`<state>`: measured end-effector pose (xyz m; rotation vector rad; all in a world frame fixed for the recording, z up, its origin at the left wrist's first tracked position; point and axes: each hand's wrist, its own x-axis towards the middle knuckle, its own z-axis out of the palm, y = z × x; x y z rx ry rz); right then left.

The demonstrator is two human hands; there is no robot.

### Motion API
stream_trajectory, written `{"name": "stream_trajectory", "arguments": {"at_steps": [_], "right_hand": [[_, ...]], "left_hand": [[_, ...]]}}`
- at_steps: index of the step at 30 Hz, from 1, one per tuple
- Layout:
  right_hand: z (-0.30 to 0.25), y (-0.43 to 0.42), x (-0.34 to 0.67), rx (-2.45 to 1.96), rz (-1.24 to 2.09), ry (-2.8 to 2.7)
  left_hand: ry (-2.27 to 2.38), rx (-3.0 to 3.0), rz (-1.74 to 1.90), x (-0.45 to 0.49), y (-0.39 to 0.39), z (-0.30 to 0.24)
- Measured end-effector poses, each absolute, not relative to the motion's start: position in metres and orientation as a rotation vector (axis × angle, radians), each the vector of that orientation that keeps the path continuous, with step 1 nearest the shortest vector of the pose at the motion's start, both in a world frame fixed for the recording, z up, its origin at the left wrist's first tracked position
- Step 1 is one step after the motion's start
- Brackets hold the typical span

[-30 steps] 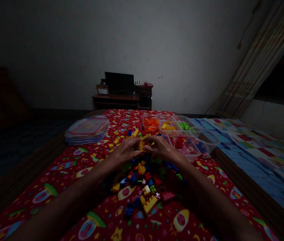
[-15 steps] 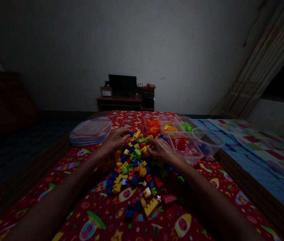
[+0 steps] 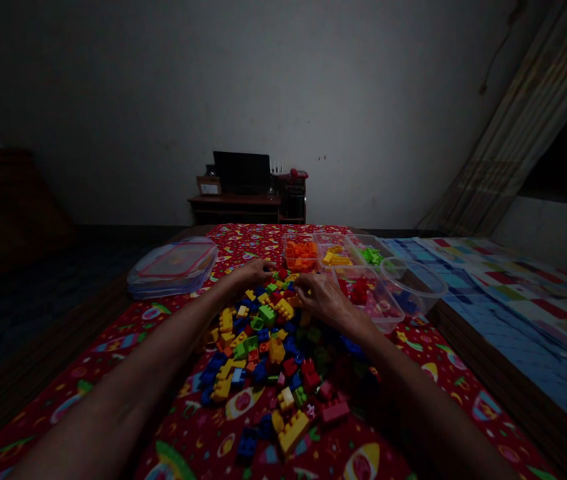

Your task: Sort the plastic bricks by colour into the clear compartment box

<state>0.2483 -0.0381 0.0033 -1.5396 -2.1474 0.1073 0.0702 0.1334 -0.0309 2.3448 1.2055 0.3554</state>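
A loose heap of toy building bricks (image 3: 266,317) in yellow, blue, green, red and orange lies on a red patterned cloth (image 3: 128,363). At the heap's far left edge is my left hand (image 3: 255,272), its fingers bent together low over the bricks; whatever is between the fingertips is too dark to make out. My right hand (image 3: 324,295) is over the far right part of the heap, thumb and fingers curled inward beside a yellow brick (image 3: 284,308). Anything in its grip is hidden. A larger yellow brick (image 3: 293,432) lies nearest me.
Clear plastic boxes hold sorted bricks at the right: orange bricks (image 3: 301,253), yellow bricks (image 3: 336,257), green bricks (image 3: 372,256) and red bricks (image 3: 358,291). A round clear tub (image 3: 426,283) has blue bricks. Stacked lids (image 3: 173,267) lie at the left.
My left hand has moved slightly farther over the far edge of the heap. My right hand stays near the same spot, fingers curled. The view has shifted slightly.
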Motion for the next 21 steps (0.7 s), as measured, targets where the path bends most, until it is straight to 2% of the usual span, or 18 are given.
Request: {"name": "stream_trajectory", "arguments": {"at_steps": [6, 14, 21], "right_hand": [[0.008, -0.033, 0.259, -1.551, 0.059, -2.111], [0.006, -0.032, 0.263, -1.583, -0.026, -2.117], [0.004, -0.035, 0.258, -1.312, 0.127, -2.217]], "left_hand": [[1.077, 2.281, 0.368, 0.065, 0.106, -0.026], [0.88, 2.293, 0.645, 0.069, 0.059, -0.014], [0.862, 2.247, 0.912, 0.075, 0.031, -0.006]]}}
